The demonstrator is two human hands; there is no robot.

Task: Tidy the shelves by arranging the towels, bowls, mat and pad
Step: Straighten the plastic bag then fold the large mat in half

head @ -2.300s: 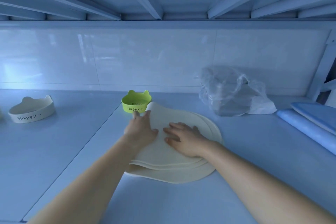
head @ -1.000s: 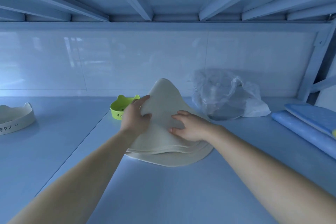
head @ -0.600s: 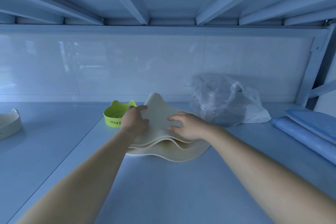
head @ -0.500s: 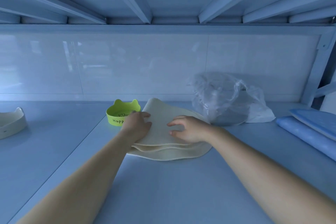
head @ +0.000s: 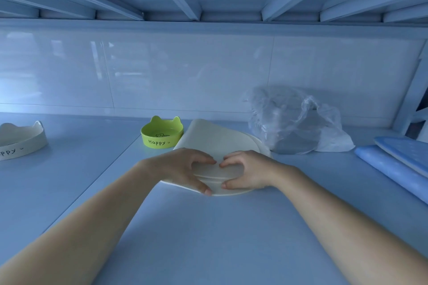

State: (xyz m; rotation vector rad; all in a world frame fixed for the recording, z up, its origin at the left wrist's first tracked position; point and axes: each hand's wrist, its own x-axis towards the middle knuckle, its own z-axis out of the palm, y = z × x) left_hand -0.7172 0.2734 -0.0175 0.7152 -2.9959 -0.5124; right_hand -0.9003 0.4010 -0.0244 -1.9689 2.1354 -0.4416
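Pale blue shelf board [head: 208,238] runs back to a glossy tiled wall [head: 185,71], and the cream mat [head: 215,139] lies folded in the middle of it, well in from the front edge. Both hands pinch its layered near edge. The left hand [head: 183,169] and right hand [head: 247,171] each curl their fingers over the top with the thumb at the rim, fingertips almost meeting. The mat looks springy, so if the pinch slackens the layers could fan open. Its raised far flap stands just beside the green bowl [head: 162,139] and might knock it when it drops or swings. A push to the right could crowd the mat against the plastic bag [head: 298,120], which it nearly touches. Counted: one mat in several layers; two bowls, the green one and a pale bowl [head: 20,143] well off to the left; one bag holding something grey; and two blue pieces at the right, a blue roll [head: 389,169] with a blue sheet [head: 407,150] on it, probably towel and pad.
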